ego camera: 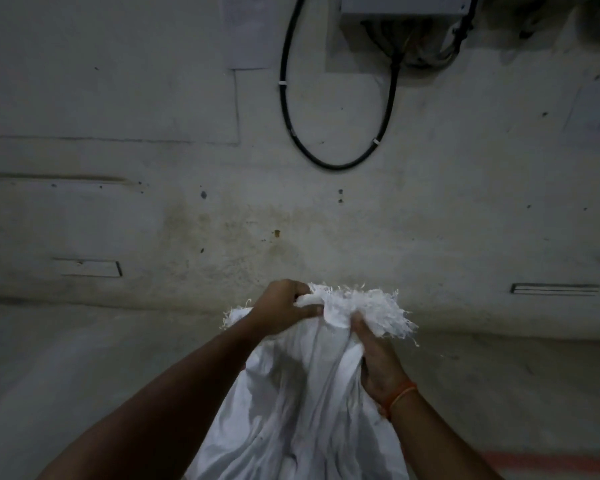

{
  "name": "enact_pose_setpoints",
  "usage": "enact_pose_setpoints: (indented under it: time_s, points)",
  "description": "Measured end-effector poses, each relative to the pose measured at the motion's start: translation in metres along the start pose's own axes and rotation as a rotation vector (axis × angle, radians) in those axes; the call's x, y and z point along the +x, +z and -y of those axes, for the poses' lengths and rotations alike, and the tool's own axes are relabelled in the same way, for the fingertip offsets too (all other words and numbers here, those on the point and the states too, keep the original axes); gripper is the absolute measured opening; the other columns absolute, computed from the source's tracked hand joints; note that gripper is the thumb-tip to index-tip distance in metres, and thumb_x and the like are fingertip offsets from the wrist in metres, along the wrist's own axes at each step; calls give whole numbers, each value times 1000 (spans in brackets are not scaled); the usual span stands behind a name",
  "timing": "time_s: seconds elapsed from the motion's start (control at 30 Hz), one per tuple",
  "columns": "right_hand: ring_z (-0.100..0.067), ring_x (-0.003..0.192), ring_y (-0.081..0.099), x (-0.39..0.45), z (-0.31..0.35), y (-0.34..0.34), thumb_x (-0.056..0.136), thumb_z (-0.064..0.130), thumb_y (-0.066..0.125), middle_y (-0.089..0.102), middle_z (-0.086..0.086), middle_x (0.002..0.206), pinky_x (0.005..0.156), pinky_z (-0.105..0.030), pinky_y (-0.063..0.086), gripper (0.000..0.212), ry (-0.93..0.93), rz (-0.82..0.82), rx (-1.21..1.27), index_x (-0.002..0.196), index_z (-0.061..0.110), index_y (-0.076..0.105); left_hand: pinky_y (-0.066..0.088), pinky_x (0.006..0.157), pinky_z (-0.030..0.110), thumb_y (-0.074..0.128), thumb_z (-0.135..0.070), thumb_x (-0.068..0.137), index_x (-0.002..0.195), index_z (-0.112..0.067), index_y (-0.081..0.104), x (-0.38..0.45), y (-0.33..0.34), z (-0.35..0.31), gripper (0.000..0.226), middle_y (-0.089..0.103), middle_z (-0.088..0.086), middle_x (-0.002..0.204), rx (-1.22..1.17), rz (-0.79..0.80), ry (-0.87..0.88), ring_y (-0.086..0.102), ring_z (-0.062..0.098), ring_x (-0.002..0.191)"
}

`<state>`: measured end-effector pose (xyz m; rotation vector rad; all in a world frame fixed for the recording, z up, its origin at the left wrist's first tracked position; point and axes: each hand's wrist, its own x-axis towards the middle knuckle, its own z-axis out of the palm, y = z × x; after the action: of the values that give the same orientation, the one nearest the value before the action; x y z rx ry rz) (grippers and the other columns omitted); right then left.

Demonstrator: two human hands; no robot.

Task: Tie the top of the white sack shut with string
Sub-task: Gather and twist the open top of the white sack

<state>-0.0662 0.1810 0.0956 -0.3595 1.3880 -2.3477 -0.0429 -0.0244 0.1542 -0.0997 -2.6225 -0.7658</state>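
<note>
The white sack (291, 403) stands low in the middle of the head view, its frayed top gathered into a bunch. My left hand (281, 306) grips the bunched top from the left side. My right hand (374, 355) squeezes the sack's neck from the right, just under the frayed edge, with an orange thread band on its wrist. I see no string in view.
A stained pale wall (187, 202) faces me, close behind the sack. A black cable loop (336, 133) hangs from a grey box (402, 5) up high. The concrete floor (84, 375) lies to both sides, with a red stripe (551, 462) at the lower right.
</note>
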Motion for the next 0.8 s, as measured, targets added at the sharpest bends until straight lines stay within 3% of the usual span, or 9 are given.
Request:
enact_pose_setpoints:
  time_s: [0.13, 0.17, 0.23, 0.3, 0.37, 0.43, 0.6, 0.7, 0.8]
  points:
    - [-17, 114, 67, 11, -9, 19, 64, 41, 90, 72, -2, 123, 103, -33, 50, 64, -68, 101, -470, 120, 18, 69, 42, 59, 25, 72, -11, 68, 58, -21, 56, 12, 10, -20, 22, 59, -9, 61, 7, -13, 88, 57, 10, 59]
    - [-14, 120, 62, 17, -13, 17, 72, 32, 87, 67, 0, 129, 104, -21, 46, 60, -115, 49, -513, 126, 17, 65, 45, 63, 26, 69, -10, 69, 69, -20, 63, 15, 12, -20, 12, 65, -8, 70, -3, 10, 138, 62, 12, 65]
    - [-12, 132, 48, 26, -18, 12, 87, 13, 74, 55, -2, 143, 104, -5, 35, 52, -211, -40, -525, 136, 10, 56, 45, 70, 24, 71, -18, 79, 102, -20, 65, 17, 8, -15, 24, 69, -6, 92, -34, 120, 145, 63, 11, 81]
    - [-18, 136, 47, 30, -24, 3, 88, 12, 70, 53, -5, 146, 117, -25, 33, 52, -219, -89, -410, 138, 8, 54, 45, 80, 21, 75, -41, 83, 128, -29, 54, 18, 0, 2, 51, 65, -4, 116, 29, 283, 108, 58, 7, 98]
    - [-26, 128, 56, 31, -31, -6, 77, 17, 75, 60, -11, 138, 115, -48, 38, 61, -167, -161, -232, 134, 5, 57, 44, 88, 24, 74, -54, 80, 132, -31, 54, 17, -9, 23, 60, 58, -1, 125, 227, 391, 117, 53, 10, 106]
    - [-34, 121, 61, 32, -32, -12, 66, 21, 80, 65, -18, 130, 108, -50, 45, 68, -100, -200, -116, 128, 0, 61, 44, 89, 28, 72, -48, 85, 122, -22, 62, 15, -16, 37, 47, 58, 5, 122, 307, 407, 64, 55, 17, 105]
    - [-30, 98, 72, 32, -27, -17, 84, 1, 65, 73, -19, 108, 74, -34, 60, 39, 45, -173, 23, 122, -4, 64, 50, 73, 31, 69, -41, 86, 105, -22, 60, 12, -27, 54, 28, 70, -1, 97, 336, 340, 79, 64, 17, 83]
    - [-38, 98, 71, 32, -23, -19, 84, 11, 67, 73, -24, 108, 87, -46, 57, 36, 107, -166, 97, 118, -2, 69, 46, 69, 25, 69, -40, 86, 115, -29, 62, 14, -39, 63, 32, 71, -6, 98, 404, 306, 33, 63, 10, 79]
    - [-45, 111, 65, 31, -22, -19, 80, 22, 72, 68, -29, 118, 103, -58, 47, 45, 165, -154, 144, 119, -1, 69, 53, 74, 26, 73, -28, 86, 100, -24, 74, 19, -54, 69, 14, 75, -4, 96, 374, 144, -5, 66, 10, 80]
